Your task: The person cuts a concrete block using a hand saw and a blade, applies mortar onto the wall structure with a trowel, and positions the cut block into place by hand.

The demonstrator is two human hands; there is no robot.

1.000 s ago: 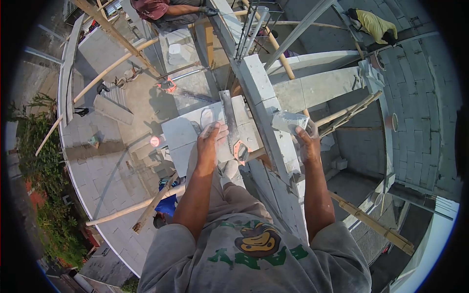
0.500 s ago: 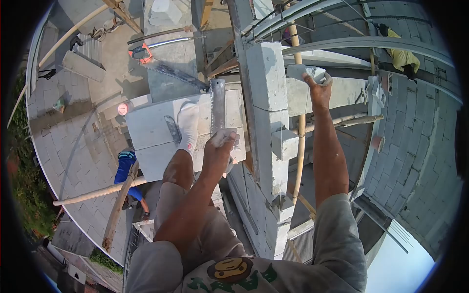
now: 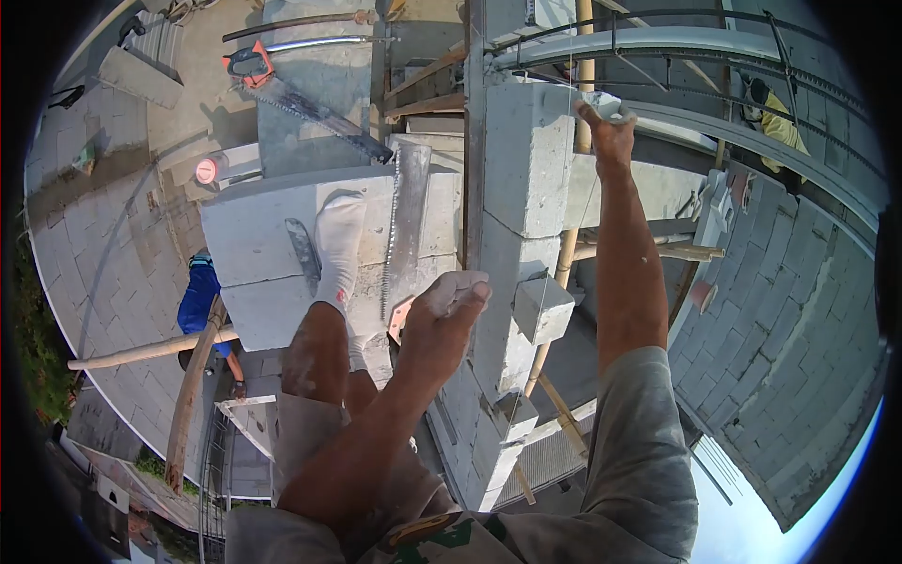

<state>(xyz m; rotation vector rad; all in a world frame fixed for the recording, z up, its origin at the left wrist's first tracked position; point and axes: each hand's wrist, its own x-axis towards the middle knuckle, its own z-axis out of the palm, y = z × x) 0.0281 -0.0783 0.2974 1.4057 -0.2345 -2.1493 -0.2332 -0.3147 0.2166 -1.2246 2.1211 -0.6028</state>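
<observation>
My right hand reaches out beyond the wall top and grips a small cut piece of pale concrete block. It is beside the upper end of the narrow grey block wall. My left hand is closed in a fist, left of the wall; whatever may be inside it is hidden. Close to that wrist, a hand saw lies on the pale blocks, its orange handle partly behind my arm. A small block juts from the wall beside a thin string.
Another orange-handled saw and a metal bar lie ahead. My socked foot stands on the blocks near a dark flat tool. A person in blue works lower left, another in yellow upper right. Bamboo poles cross below.
My right hand has moved forward with the block piece, closer to the wall's far end. My left hand has shifted right, away from the saw, which now shows its handle. The view has shifted too.
</observation>
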